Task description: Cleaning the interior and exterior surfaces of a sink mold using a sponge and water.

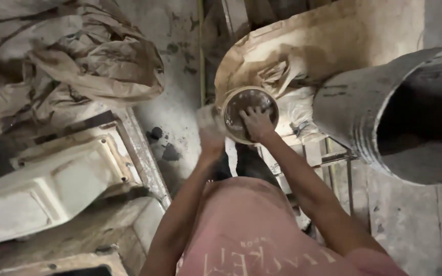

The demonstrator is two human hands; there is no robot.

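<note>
The right hand point(256, 122) lies fingers spread inside a round bowl point(249, 113), at twelve o'clock from the person. The left hand point(210, 128), blurred, grips its nine o'clock rim beside a grey pipe point(364, 112).

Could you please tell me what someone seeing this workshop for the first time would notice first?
At the centre, the right hand reaches into a round bowl with a pale rim, while the blurred left hand steadies its left side. To the right, a large grey cylinder gapes open towards the camera. At upper left lies a heap of crumpled brown paper sacks, above a dusty pale machine housing at lower left.
</note>
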